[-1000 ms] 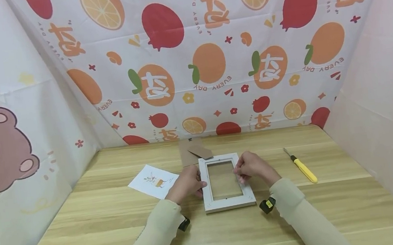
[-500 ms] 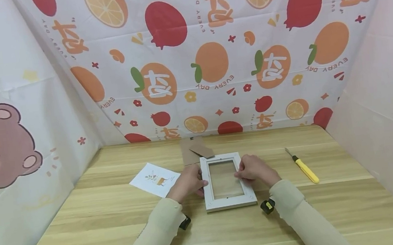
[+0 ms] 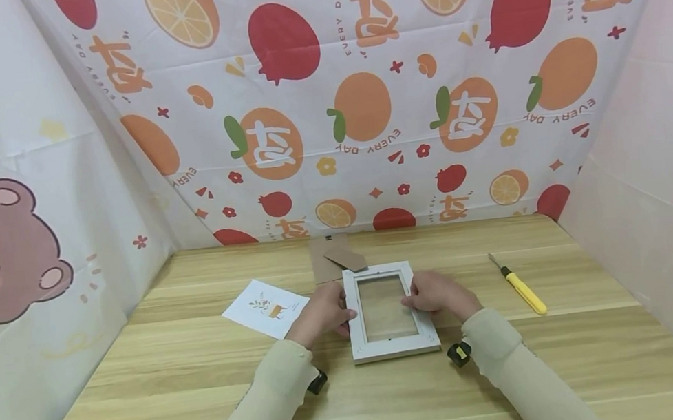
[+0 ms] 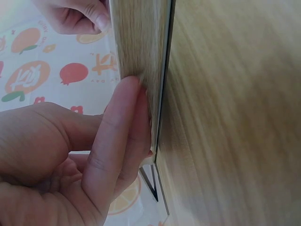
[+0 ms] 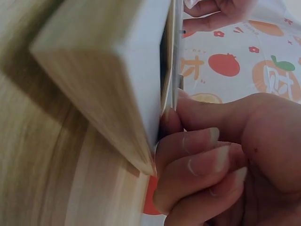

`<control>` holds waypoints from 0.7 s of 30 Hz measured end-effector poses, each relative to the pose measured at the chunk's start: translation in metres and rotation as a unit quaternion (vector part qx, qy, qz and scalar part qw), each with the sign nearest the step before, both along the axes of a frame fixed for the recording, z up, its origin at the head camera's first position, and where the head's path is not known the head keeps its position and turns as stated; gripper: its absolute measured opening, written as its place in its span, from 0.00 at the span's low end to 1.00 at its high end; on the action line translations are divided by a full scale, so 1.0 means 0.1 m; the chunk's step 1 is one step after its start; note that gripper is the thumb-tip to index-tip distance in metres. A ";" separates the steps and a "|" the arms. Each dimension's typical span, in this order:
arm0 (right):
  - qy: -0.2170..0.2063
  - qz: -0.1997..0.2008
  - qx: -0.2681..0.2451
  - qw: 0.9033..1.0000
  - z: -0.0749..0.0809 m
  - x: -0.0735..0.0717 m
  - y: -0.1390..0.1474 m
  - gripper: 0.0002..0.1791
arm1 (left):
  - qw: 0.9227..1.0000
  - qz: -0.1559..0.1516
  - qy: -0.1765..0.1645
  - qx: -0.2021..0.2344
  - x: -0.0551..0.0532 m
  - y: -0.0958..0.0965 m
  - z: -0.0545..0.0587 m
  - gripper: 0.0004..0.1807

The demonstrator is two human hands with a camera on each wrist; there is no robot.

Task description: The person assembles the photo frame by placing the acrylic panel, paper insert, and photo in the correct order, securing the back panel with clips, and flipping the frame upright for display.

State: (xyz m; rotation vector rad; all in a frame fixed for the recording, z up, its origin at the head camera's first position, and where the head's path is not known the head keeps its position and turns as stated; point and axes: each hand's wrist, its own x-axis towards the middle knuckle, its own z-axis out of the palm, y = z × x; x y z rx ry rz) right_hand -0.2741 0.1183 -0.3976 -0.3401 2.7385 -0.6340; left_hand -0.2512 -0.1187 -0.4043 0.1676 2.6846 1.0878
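A white picture frame [image 3: 395, 350] lies flat on the table, its wood-look outer side filling part of both wrist views. At its left border, my left hand [image 3: 321, 314] grips the frame, with the thumb over the top and fingers along the outer side. My right hand [image 3: 439, 294] is at the right inner edge. In the right wrist view, its thumb and index finger pinch the edge of a thin clear pane [image 5: 175, 61], which stands slightly off the frame's face there. The other right fingers are curled below. Through the opening, the wood-coloured surface shows.
A white card with a printed deer picture [image 3: 265, 308] lies left of the frame. Brown cardboard [image 3: 323, 256] and a smaller cardboard piece [image 3: 347, 260] lie behind it. A yellow-handled screwdriver [image 3: 523, 291] lies to the right. Patterned cloth [image 3: 356, 111] walls the table's back.
The right hand's fingers have shifted slightly at the frame's right inner edge. The left hand keeps its grip, and the frame stays in place on the table.
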 end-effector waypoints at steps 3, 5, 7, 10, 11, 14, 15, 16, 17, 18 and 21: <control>-0.003 0.001 0.004 1.000 0.01 -0.01 0.00 0.15 | 1.000 0.000 0.000 0.000 0.01 0.00 0.01 0.18; -0.006 0.001 0.004 1.000 0.00 -0.01 0.00 0.16 | 1.000 0.001 0.000 -0.001 0.01 0.01 0.02 0.19; -0.009 0.001 0.005 1.000 0.00 -0.02 0.00 0.17 | 1.000 0.002 -0.001 -0.001 0.01 0.01 0.01 0.19; -0.009 0.005 0.009 1.000 -0.01 -0.03 0.00 0.17 | 1.000 0.003 -0.002 -0.004 0.01 0.00 0.01 0.19; -0.010 0.004 0.011 1.000 -0.01 -0.03 0.00 0.17 | 1.000 0.003 -0.002 -0.004 0.01 0.00 0.01 0.19; -0.012 0.002 0.015 1.000 -0.02 -0.03 -0.01 0.17 | 1.000 0.002 0.000 -0.005 0.01 0.00 0.01 0.18; -0.012 0.002 0.016 1.000 -0.02 -0.03 -0.01 0.17 | 1.000 0.001 0.001 -0.005 0.01 0.00 0.01 0.18; -0.013 0.000 0.015 1.000 -0.02 -0.03 -0.01 0.17 | 1.000 0.001 0.002 -0.005 0.02 0.00 0.00 0.18; -0.011 0.001 0.016 1.000 -0.02 -0.03 -0.01 0.17 | 1.000 0.001 0.003 -0.004 0.02 0.00 0.00 0.18; -0.009 0.002 0.016 1.000 -0.02 -0.03 -0.01 0.17 | 1.000 0.000 0.004 -0.004 0.02 -0.01 0.00 0.19; -0.001 0.010 0.019 1.000 -0.03 -0.02 -0.01 0.18 | 1.000 0.001 0.003 -0.003 0.02 -0.01 0.00 0.19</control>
